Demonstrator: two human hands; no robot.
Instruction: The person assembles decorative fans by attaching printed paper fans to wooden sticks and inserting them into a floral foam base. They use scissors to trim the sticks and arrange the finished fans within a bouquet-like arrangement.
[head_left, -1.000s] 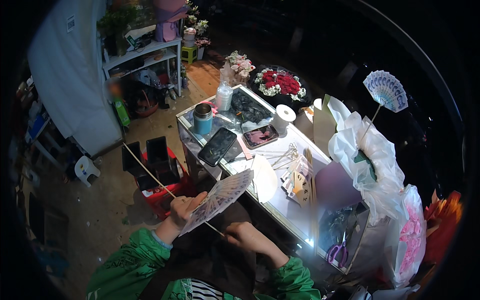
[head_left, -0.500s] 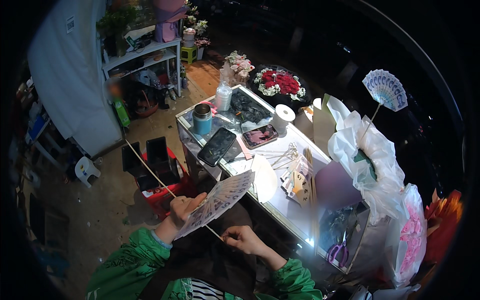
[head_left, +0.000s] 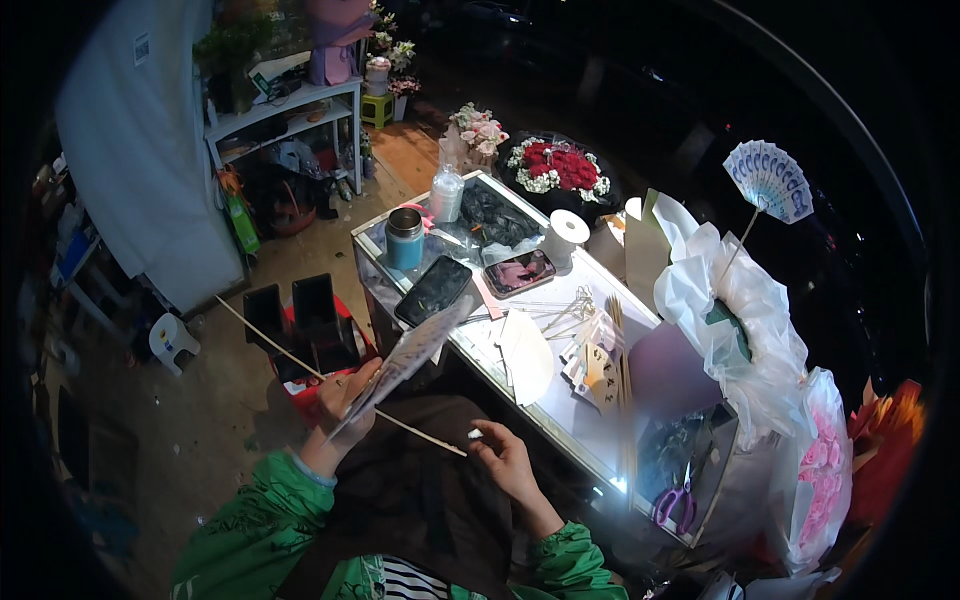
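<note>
My left hand (head_left: 345, 402) is closed around a thin wooden stick (head_left: 290, 352) and a fan of banknotes (head_left: 408, 362), which I see nearly edge-on. The stick slants from the upper left, behind the fan, down to its lower end near my right hand (head_left: 508, 462). That hand is apart from the stick. A small white scrap (head_left: 475, 434) sits at its thumb and index fingertips; its kind is too small to make out. Both hands are above my dark apron (head_left: 430, 500).
On the table (head_left: 590, 440) lie two phones (head_left: 434, 293), loose banknotes (head_left: 597, 360), sticks (head_left: 617, 330), a white roll (head_left: 570, 228), a blue flask (head_left: 405, 240) and purple scissors (head_left: 677, 505). A white-wrapped bouquet (head_left: 690, 270) with another banknote fan (head_left: 768, 182) stands right. Black bins (head_left: 312, 305) are left.
My left hand has moved left and slightly down, turning the fan more edge-on. The stick shifted left with it. My right hand has let go of the stick's lower end and shows a white scrap.
</note>
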